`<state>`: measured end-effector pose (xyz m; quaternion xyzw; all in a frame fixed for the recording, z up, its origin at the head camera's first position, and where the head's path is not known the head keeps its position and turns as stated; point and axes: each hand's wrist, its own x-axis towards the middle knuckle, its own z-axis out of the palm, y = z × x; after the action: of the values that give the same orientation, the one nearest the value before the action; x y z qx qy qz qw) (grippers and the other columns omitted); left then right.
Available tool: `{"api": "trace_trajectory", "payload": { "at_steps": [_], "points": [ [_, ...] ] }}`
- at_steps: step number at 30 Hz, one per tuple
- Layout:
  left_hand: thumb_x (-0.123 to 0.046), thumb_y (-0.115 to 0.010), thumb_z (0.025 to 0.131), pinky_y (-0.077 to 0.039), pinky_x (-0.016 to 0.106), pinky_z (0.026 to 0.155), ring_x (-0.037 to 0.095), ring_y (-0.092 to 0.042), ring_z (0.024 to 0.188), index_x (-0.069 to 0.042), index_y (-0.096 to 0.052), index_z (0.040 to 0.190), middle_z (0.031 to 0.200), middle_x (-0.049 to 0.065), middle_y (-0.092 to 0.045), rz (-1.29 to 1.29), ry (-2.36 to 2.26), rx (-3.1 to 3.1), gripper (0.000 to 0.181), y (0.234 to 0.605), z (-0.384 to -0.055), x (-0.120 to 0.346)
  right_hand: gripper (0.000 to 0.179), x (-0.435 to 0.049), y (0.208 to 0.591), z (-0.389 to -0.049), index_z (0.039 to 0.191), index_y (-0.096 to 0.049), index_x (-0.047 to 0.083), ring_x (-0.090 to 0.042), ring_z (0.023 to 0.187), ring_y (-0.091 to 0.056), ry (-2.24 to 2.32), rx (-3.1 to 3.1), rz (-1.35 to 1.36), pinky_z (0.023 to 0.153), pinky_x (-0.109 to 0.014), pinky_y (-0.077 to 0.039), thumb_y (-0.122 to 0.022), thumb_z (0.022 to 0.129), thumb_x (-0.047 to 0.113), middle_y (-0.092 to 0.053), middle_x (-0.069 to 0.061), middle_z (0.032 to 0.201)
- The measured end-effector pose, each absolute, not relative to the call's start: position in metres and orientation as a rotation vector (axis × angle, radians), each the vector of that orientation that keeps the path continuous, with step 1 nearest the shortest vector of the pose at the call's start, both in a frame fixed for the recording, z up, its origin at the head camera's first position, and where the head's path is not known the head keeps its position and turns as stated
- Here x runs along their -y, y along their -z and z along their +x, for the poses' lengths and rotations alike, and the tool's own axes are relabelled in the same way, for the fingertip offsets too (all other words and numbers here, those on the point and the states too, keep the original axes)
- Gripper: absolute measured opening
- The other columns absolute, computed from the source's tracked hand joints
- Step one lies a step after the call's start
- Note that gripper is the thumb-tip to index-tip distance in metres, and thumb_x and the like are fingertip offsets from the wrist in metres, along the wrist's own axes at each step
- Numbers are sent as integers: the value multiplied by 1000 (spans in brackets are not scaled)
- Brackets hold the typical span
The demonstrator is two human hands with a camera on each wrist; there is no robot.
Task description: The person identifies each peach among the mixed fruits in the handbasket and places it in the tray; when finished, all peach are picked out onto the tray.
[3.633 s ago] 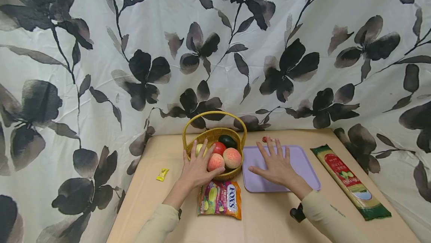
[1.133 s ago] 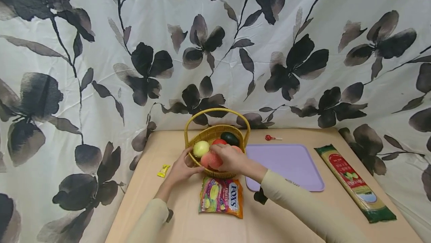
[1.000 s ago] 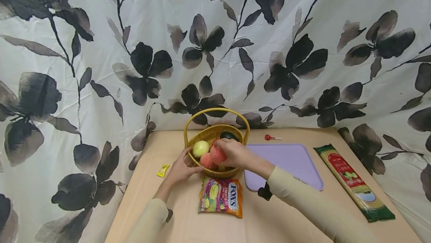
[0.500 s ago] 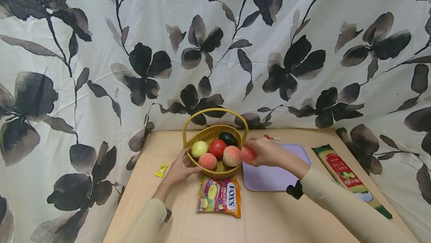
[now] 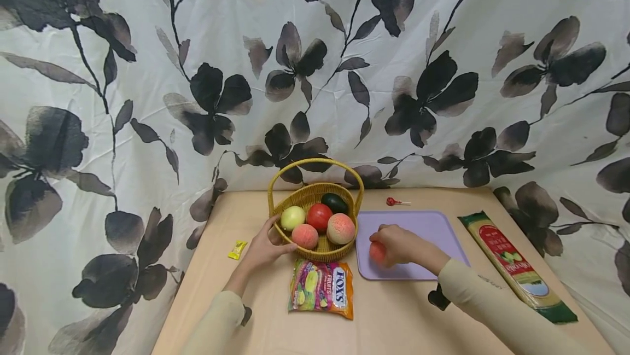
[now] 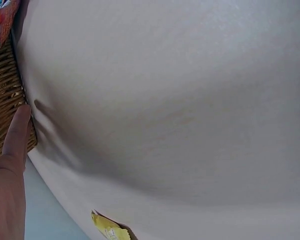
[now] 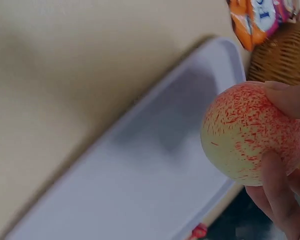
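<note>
Peach (image 5: 377,252) sits pinched in the person's right hand (image 5: 400,245) over the lilac tray (image 5: 435,229); from where I stand, their left hand (image 5: 263,246), thumb and fingers spread wide, touches the wicker basket (image 5: 320,256) holding two more peaches (image 5: 305,236).

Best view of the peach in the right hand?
Right wrist: the peach shows large there, its red-speckled skin clear, though the right hand covers part. Head shows it small, partly hidden by that hand; left wrist doesn't show it.
</note>
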<state>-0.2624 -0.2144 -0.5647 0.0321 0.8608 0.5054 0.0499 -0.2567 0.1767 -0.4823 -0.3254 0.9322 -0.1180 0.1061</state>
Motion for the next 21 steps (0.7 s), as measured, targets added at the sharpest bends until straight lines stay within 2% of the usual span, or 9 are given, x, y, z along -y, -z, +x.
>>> {"api": "trace_trajectory", "payload": {
  "at_steps": [5, 11, 21],
  "points": [
    [-45, -94, 75, -33, 59, 123, 42, -31, 156, -25, -29, 163, 171, 13, -28, 100, -1542, -2618, 111, 567, -263, 215, 51, -166, 496, -253, 113, -75, 4, -14, 79, -55, 377, -2726, -960, 71, -33, -55, -93, 67, 17, -65, -3, 92],
    [-46, -93, 75, -29, 60, 125, 40, -26, 158, -25, -29, 163, 172, 11, -26, 120, -1555, -2616, 111, 568, -263, 214, 53, -155, 507, -249, 112, -75, 5, -13, 78, -54, 370, -2714, -968, 68, -31, -55, -94, 66, 23, -62, -1, 92],
    [-42, -92, 78, -31, 59, 124, 42, -27, 157, -25, -27, 163, 172, 13, -24, 113, -1562, -2613, 109, 571, -264, 214, 55, -152, 512, -248, 112, -72, 4, -18, 79, -56, 379, -2766, -1009, 67, -35, -56, -95, 66, 22, -64, -5, 95]
  ]
}}
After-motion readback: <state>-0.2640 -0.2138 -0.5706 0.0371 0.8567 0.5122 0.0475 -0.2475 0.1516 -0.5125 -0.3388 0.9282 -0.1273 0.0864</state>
